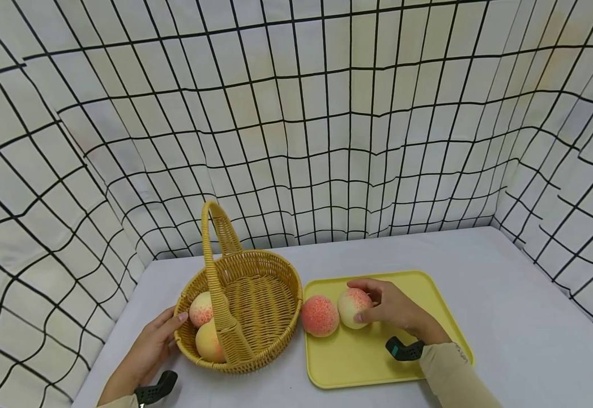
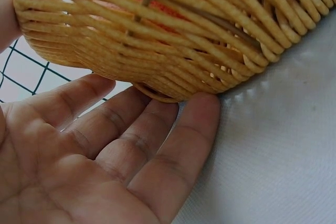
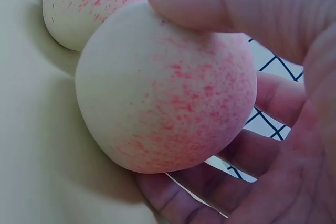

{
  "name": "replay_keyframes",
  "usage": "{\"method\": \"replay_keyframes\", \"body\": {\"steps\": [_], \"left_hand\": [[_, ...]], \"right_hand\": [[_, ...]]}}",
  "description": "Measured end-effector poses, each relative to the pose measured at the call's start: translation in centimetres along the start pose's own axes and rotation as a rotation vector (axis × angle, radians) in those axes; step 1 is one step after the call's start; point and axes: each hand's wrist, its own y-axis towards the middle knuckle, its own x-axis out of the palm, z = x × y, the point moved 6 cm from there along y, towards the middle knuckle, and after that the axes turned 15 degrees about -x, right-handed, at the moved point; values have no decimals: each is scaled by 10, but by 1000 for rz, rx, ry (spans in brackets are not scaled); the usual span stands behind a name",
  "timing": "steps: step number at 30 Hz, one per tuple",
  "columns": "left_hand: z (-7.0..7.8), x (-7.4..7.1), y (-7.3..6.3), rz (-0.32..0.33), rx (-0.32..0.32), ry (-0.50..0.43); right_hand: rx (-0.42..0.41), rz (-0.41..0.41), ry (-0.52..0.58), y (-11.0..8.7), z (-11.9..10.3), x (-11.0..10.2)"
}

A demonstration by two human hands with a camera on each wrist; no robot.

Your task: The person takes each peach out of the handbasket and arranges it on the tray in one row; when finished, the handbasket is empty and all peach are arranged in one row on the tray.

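Observation:
A wicker basket point(image 1: 265, 345) with a tall arched handle stands on the left of the table. Two peaches point(image 1: 208, 341) lie in its left side, partly behind the handle. My left hand point(image 1: 148, 345) holds the basket's left rim, thumb over the edge and fingers point(image 2: 173, 156) against the outer wall. On the yellow tray point(image 1: 357, 362), my right hand point(image 1: 393, 306) grips a pale peach with red speckles point(image 3: 163, 93), thumb on one side and fingers curled round the other. A redder peach point(image 1: 320, 316) sits just left of it, at the tray's left edge beside the basket.
A white cloth covers the table point(image 1: 520, 294). White curtains with a black grid pattern point(image 1: 327, 141) close off the back and both sides. Dark wrist straps point(image 1: 404, 348) are worn on both wrists. The basket's handle rises above its rim.

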Motion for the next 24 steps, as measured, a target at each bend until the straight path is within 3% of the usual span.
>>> {"method": "replay_keyframes", "body": {"steps": [24], "left_hand": [[1,1,1,7,-10,2]], "right_hand": [[3,-18,44,-1,1,1]]}}
